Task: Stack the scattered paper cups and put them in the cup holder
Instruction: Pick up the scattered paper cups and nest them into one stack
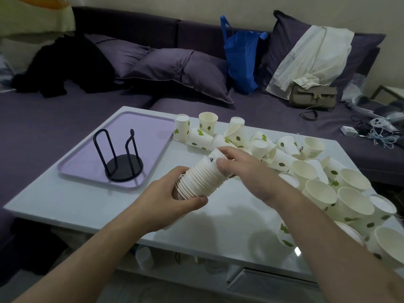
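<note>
Above the middle of the white table (65,202) I hold a stack of nested paper cups (202,179) lying on its side, its rims towards me. My left hand (168,200) grips the rim end of the stack. My right hand (242,169) wraps the far end, where the bottom of the outermost cup (215,155) shows. Several loose white cups with green leaf prints (317,182) lie scattered over the right half of the table, some upright, some tipped. The black wire cup holder (121,156) stands with no cups in it on a lilac tray (131,127) at the left.
A purple sofa wraps the far side and left of the table, with cushions (181,71), black clothing (65,64), a blue bag (240,60), a grey handbag (312,96) and cables (371,132). A lower shelf shows under the glass tabletop.
</note>
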The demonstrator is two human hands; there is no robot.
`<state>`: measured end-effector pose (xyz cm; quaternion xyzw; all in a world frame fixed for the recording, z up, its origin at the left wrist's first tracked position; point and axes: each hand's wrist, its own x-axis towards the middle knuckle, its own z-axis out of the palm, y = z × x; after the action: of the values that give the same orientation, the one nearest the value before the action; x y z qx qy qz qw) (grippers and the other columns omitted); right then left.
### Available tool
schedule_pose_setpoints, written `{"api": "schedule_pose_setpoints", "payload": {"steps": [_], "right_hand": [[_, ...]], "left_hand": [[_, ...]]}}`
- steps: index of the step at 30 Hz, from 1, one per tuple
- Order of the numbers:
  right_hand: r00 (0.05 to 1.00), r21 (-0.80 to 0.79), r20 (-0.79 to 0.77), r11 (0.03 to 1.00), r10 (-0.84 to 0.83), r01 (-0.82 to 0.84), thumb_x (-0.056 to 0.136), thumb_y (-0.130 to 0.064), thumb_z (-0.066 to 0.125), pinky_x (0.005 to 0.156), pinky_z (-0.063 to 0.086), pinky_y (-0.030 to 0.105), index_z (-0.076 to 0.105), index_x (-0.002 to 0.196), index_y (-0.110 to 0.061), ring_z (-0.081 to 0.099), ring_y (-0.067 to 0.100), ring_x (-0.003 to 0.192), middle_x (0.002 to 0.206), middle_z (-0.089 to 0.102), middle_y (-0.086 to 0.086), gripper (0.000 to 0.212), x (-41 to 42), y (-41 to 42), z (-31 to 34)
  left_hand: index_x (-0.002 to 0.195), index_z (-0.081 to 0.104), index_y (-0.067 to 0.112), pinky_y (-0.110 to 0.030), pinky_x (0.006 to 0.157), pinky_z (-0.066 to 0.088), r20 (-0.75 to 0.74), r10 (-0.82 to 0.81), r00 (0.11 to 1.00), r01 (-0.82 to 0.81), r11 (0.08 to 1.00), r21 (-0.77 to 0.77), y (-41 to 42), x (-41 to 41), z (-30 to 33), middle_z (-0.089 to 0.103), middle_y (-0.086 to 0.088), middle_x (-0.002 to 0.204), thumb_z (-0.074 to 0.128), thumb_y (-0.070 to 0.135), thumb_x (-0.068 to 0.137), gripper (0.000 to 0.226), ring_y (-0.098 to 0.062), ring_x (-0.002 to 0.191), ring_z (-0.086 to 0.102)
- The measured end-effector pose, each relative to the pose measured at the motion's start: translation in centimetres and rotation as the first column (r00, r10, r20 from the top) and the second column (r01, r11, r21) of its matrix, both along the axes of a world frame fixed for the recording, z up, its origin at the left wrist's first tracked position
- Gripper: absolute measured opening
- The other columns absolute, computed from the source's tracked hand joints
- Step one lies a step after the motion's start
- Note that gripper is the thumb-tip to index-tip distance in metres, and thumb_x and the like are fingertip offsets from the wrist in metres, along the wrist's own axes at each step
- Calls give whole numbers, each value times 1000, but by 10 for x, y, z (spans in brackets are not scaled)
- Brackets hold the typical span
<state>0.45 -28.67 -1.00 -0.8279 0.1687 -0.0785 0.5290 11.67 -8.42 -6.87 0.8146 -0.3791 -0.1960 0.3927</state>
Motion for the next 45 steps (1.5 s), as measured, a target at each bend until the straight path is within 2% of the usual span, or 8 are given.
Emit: {"api": "schedule_pose_setpoints", "payload": {"steps": [3, 6, 11, 16, 24, 32, 38, 45], "right_hand": [[988, 3, -126, 996, 85, -85, 115, -41, 41, 100, 44, 16, 61, 119, -46, 59, -9, 105, 140, 64, -11, 21, 6, 13, -3], [972, 66, -170, 986, 159, -150, 108, -62, 38, 121, 27, 26, 37, 162, -40, 42, 1, 142, 166, 38, -18, 58, 10, 11, -19], [976, -131, -211, 988, 55, -84, 96, -67, 43, 102, 40, 23, 57, 142, -36, 53, 6, 128, 134, 58, -29, 57, 7, 2, -13], [925, -474, -319, 880, -207, 34, 98, -33, 55, 90, 61, 50, 72, 98, -26, 74, 21, 93, 98, 75, -5, 19, -36, -29, 20], [684, -715, -571, 685, -455, -142, 69, -81, 73, 96, 56, 42, 61, 124, -38, 61, 19, 110, 121, 59, -9, 70, -94, -28, 37], [647, -712, -625, 658, -437, -244, 69, -53, 86, 80, 61, 40, 53, 132, -31, 63, 18, 89, 113, 54, -4, 74, -112, -22, 24], [793, -673, -444, 739, -417, 11, 84, -47, 71, 75, 58, 34, 64, 111, -34, 65, 11, 88, 104, 66, -13, 31, -125, -29, 42], [886, -342, 203, 818, -416, 462, 101, -45, 64, 79, 50, 29, 68, 110, -32, 65, 6, 96, 103, 69, -14, 17, -122, -23, 24]], "left_hand": [[136, 51, 43, -20, 76, 59, 2, 13, 1000, -13, 1000, -12, -2, 1, 0, 65, 19, 110, 84, 57, 84, 64, -10, 97, 70], [138, 49, 42, -18, 74, 56, 14, 23, 1000, -23, 1000, 17, -1, 2, -2, 63, 20, 111, 84, 56, 84, 65, -9, 96, 68], [137, 49, 42, -18, 74, 54, 5, 25, 1000, -25, 1000, 11, 0, 2, 1, 63, 20, 111, 84, 54, 85, 63, -9, 97, 67], [137, 52, 42, -19, 74, 54, -15, 7, 1000, -7, 1000, -14, -1, -2, 2, 66, 18, 112, 84, 55, 85, 63, -8, 98, 68], [135, 56, 41, -20, 74, 54, -68, -12, 998, 8, 998, -55, -4, -17, 10, 69, 14, 110, 85, 50, 86, 58, -10, 96, 70], [133, 57, 46, -30, 83, 62, -76, -55, 996, 49, 996, -80, -10, -39, 9, 72, 15, 110, 86, 56, 82, 59, -9, 97, 72], [132, 58, 47, -36, 86, 65, -68, -74, 995, 68, 994, -85, -12, -44, 9, 73, 14, 110, 88, 53, 82, 58, -9, 96, 73], [135, 55, 46, -32, 85, 66, -25, -127, 992, 126, 992, -8, -14, -49, 7, 70, 16, 115, 90, 52, 80, 66, -13, 101, 72]]}}
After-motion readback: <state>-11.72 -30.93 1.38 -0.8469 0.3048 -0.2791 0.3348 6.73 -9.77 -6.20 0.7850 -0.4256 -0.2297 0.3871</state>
